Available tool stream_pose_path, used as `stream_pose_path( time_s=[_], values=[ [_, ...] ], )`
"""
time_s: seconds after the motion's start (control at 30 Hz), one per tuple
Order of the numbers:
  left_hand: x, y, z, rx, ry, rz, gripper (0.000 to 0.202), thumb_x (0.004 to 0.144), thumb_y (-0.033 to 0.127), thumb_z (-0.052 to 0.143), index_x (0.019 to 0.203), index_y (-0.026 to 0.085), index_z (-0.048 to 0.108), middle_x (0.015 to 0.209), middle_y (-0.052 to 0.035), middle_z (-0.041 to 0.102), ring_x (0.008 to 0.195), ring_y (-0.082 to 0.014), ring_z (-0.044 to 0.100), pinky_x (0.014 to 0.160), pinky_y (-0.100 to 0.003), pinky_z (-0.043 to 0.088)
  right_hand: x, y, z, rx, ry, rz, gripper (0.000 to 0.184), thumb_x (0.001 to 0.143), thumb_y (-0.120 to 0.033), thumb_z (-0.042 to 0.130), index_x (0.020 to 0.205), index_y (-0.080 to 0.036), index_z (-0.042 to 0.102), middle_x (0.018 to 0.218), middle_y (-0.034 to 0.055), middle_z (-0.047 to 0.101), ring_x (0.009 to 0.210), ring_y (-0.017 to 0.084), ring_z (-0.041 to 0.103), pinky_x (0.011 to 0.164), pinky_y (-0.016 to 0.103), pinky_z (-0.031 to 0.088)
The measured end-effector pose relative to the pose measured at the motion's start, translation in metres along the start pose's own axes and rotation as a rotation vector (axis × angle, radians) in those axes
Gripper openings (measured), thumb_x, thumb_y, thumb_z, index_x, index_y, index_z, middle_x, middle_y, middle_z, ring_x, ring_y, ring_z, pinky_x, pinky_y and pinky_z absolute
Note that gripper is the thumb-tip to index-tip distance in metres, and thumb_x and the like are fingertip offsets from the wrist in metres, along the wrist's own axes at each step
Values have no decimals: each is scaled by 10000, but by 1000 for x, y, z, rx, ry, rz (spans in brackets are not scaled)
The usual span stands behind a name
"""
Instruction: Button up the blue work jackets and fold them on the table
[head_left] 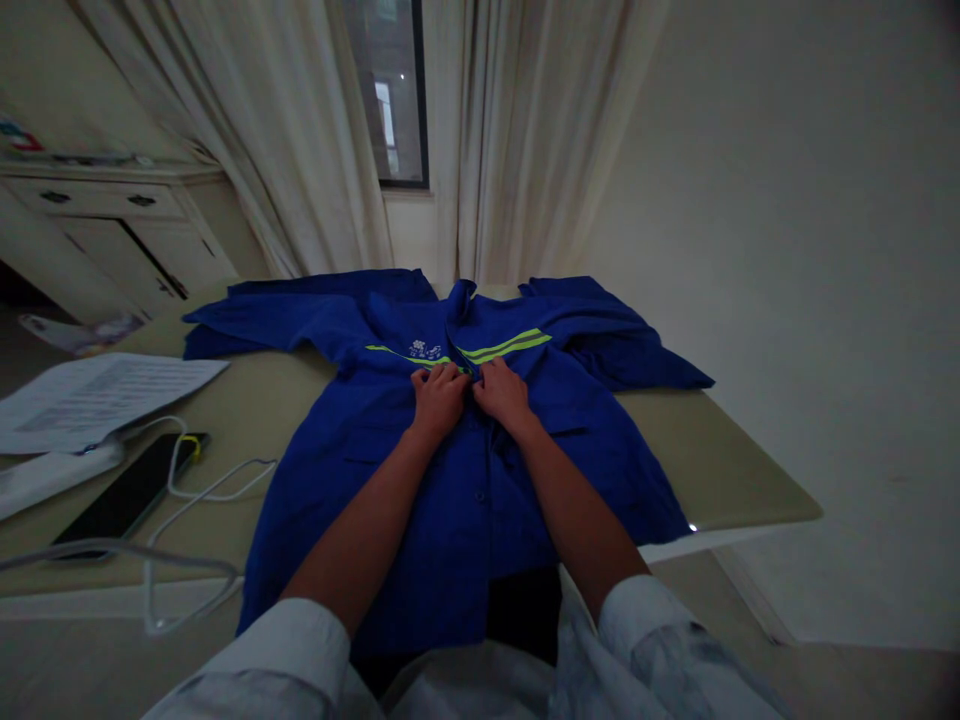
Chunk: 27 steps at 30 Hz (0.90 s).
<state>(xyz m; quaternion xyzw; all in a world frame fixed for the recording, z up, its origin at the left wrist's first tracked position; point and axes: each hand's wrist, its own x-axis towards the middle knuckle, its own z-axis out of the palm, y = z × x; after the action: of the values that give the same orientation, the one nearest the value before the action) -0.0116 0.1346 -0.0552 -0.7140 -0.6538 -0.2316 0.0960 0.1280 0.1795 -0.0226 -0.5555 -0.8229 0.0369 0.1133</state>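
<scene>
A blue work jacket (420, 480) with yellow-green reflective stripes across the chest lies spread on the table, collar away from me and sleeves out to both sides. Its lower hem hangs over the near edge. At the chest, my left hand (439, 398) pinches the front edge beside the stripe. Close by on the right, my right hand (501, 388) grips the opposite front edge, fingers curled. Between the hands the fabric is bunched, and whether a button is in the fingers is hidden. Below them a dark button shows on the front placket.
On the table's left lie a printed sheet (105, 395), a black phone (131, 495), a white power strip (64, 475) and a loose white cable (161, 545). The beige tabletop (720, 460) ends at the right near a wall. Curtains (525, 140) and a cabinet (112, 220) stand behind.
</scene>
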Motion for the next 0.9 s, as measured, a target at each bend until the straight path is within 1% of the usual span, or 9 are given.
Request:
stream_pose_path(
  time_s=[0.17,0.3,0.37,0.43,0.53,0.6,0.67,0.77,0.9],
  values=[
    [2,-2,4,-13,-47,-75,281,1027,269,471,1184,303,702,1183,-108,646,1167,-303,510,961,-503,286,3,4,2,61,-17,-25,210,952,-304,533,1072,-217,682,1196,98,642,988,243,685,807,324,527],
    [6,-7,9,-71,-143,-98,281,1035,287,454,1166,318,700,1181,-100,635,1144,-301,504,915,-474,307,3,5,8,120,-26,-89,170,928,-285,557,1026,-214,676,1148,85,654,958,230,657,796,311,513],
    [8,-11,11,-126,-170,-118,282,1031,285,451,1158,319,700,1171,-93,631,1126,-297,510,888,-457,315,3,5,11,141,-11,-125,161,922,-262,551,1022,-211,667,1147,84,648,933,226,644,794,313,508],
    [10,-15,12,-173,-178,-134,285,1023,273,452,1146,318,705,1159,-86,628,1117,-290,515,875,-444,319,4,6,14,163,-1,-169,167,926,-238,531,1027,-207,660,1154,87,639,927,224,630,808,317,506],
    [11,-18,14,-212,-178,-154,293,1013,261,464,1144,328,717,1147,-79,630,1124,-284,514,879,-434,322,6,10,17,204,6,-258,192,935,-196,501,1049,-190,654,1157,94,623,971,221,610,861,309,498],
    [11,-18,14,-216,-175,-159,294,1011,260,472,1144,327,725,1152,-82,632,1134,-288,512,887,-439,323,7,13,18,223,2,-289,207,941,-180,492,1066,-180,657,1165,96,615,1002,218,602,896,303,491],
    [10,-17,14,-209,-169,-164,280,1010,267,484,1144,311,726,1174,-90,634,1147,-295,511,893,-445,328,7,15,18,231,8,-270,222,964,-186,480,1088,-178,664,1187,100,610,1024,215,602,918,300,488],
    [8,-15,13,-196,-133,-166,239,1006,296,513,1132,278,715,1196,-98,640,1163,-298,517,903,-449,335,6,15,18,232,31,-182,243,998,-216,472,1117,-183,682,1196,100,621,1049,213,615,938,302,489],
    [3,-9,6,-156,-77,-106,216,1006,309,522,1092,258,713,1171,-103,658,1164,-296,526,942,-470,322,4,11,17,208,53,-59,221,981,-283,533,1092,-204,707,1153,90,651,1022,228,643,906,316,507]
  ],
)
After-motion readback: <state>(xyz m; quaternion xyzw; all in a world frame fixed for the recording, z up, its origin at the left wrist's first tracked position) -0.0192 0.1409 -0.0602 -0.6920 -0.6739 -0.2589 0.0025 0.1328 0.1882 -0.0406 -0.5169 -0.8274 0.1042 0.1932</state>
